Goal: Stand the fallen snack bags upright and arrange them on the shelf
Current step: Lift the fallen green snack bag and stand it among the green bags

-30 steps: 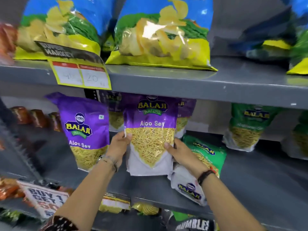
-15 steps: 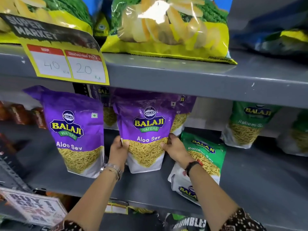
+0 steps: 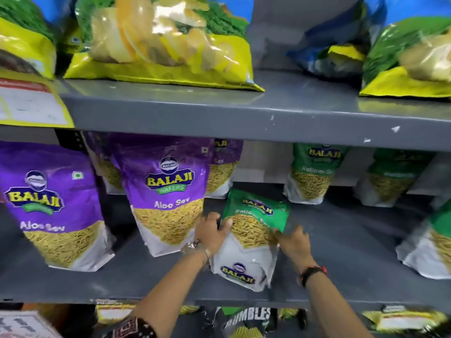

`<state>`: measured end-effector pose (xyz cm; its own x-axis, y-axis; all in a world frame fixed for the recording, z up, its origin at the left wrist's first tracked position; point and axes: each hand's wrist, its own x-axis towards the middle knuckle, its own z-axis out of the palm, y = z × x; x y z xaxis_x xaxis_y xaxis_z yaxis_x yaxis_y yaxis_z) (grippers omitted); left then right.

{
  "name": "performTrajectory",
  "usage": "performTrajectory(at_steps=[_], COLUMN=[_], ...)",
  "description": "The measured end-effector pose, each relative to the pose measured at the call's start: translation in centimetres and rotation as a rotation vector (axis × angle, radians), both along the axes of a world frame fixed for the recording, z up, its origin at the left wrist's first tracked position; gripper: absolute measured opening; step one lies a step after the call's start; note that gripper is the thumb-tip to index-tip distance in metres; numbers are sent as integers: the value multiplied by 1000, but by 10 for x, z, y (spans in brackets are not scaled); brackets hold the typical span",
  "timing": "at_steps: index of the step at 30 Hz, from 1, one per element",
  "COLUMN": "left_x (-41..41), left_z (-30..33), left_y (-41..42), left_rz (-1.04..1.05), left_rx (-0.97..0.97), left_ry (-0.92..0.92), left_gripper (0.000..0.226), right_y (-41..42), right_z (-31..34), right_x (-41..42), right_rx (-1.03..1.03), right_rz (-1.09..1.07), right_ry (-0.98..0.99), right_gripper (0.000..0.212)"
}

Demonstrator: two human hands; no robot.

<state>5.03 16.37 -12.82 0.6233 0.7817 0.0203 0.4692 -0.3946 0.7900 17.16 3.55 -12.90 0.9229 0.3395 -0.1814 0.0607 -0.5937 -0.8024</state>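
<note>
A green Ratlami Sev bag (image 3: 253, 230) lies on its back on the grey middle shelf (image 3: 151, 286), its top pointing away from me. My left hand (image 3: 212, 232) grips its left edge and my right hand (image 3: 291, 242) grips its right edge. Just to the left, a purple Aloo Sev bag (image 3: 168, 191) stands upright with no hand on it. Another purple Aloo Sev bag (image 3: 48, 206) stands at the far left.
More purple bags (image 3: 223, 164) stand behind the middle one. Green bags (image 3: 314, 172) stand at the back right and one (image 3: 434, 242) at the right edge. The upper shelf (image 3: 244, 113) holds yellow chip bags (image 3: 166, 42). A price tag (image 3: 29, 103) hangs at the left.
Both hands have let go of the purple Aloo Sev bag, which now stands upright, and have moved right onto the lying green bag. The camera has come closer.
</note>
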Motion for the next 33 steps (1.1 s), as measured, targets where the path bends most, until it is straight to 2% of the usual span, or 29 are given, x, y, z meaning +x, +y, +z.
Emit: performTrajectory(at_steps=[2, 3, 5, 7, 9, 11, 14, 16, 19, 22, 26, 33], left_x=[11, 13, 13, 12, 8, -1, -15, -28, -49, -68, -77, -71], left_z=[-9, -13, -18, -18, -18, -12, -17, -11, -7, -6, -1, 9], left_y=[13, 18, 22, 22, 20, 12, -3, -27, -65, -96, -136, -166], left_rz=[-49, -89, -127, -101, -76, -85, -100, -107, -143, -249, -246, -260], left_rx=[-182, -287, -443, -484, -516, -544, -652, -723, -806, -808, -713, -632], left_ry=[156, 195, 224, 220, 170, 104, 31, -49, -130, -216, -311, -390], left_gripper=[61, 68, 75, 70, 62, 42, 51, 38, 16, 34, 43, 45], right_y=[-5, -6, -7, -6, -8, -17, -41, -63, -99, -130, -164, -193], right_z=[-8, -9, -19, -25, -31, -24, -19, -16, -13, -10, -2, 7], right_x=[0, -3, -7, -10, -10, -17, -26, -32, -40, -47, -51, -43], right_rx=[130, 170, 257, 318, 314, 355, 437, 469, 504, 568, 660, 698], right_rz=[8, 42, 89, 96, 122, 149, 158, 198, 278, 361, 469, 533], right_ry=[222, 345, 527, 584, 574, 600, 638, 618, 524, 457, 361, 262], right_gripper=[22, 19, 23, 25, 27, 24, 17, 20, 36, 36, 44, 46])
